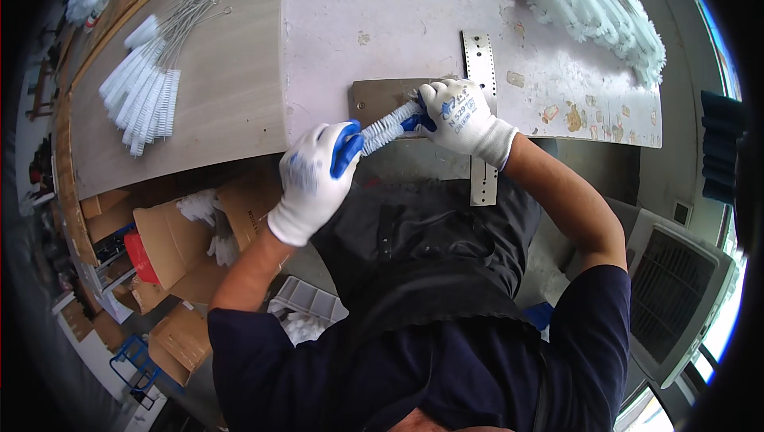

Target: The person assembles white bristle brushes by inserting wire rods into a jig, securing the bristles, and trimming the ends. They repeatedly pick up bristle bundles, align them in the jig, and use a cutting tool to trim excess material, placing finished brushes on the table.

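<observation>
Between my hands a white bottle brush [387, 128] slants up to the right, its bristles in full view. My left hand [317, 177], in a white glove with blue fingertips, is closed round its lower end. At the upper end, my right hand [461, 118], gloved the same way, grips it with bent fingers. Just behind the brush, a flat brown-grey metal plate [374, 98] lies at the table's front edge. A perforated metal strip [480, 58] runs under or behind my right hand and juts out past the edge toward me.
The work table [358, 2] spans the far side. A fan of finished-looking brushes with wire handles [147, 86] lies at left, a larger pile of white brushes [593, 14] at far right. Below left stand an open cardboard box [179, 245] and a grey divided tray [310, 298].
</observation>
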`<act>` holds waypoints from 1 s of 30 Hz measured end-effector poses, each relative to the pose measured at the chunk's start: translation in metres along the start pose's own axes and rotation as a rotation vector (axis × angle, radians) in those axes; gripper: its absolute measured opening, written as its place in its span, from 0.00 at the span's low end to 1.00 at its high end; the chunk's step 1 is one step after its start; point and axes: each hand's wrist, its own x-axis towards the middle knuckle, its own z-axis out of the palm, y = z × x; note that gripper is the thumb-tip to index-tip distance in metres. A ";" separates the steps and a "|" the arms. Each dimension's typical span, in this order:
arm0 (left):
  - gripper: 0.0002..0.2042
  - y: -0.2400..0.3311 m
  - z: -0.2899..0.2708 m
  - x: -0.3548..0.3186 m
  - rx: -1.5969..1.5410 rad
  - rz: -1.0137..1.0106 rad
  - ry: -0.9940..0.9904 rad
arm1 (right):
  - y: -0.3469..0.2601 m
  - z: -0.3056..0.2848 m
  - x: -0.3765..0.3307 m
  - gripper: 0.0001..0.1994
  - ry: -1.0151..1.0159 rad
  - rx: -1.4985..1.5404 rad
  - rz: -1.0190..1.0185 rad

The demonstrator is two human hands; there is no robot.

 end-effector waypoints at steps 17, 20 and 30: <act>0.16 0.007 0.083 0.034 -1.605 -0.836 0.603 | -0.008 0.007 0.000 0.20 0.010 0.050 0.118; 0.17 0.013 0.089 0.067 -1.568 -0.833 0.739 | 0.012 0.015 0.001 0.16 0.115 0.001 -0.062; 0.13 0.016 0.097 0.143 -1.317 -0.854 0.382 | 0.041 0.038 0.000 0.11 0.496 0.110 -0.347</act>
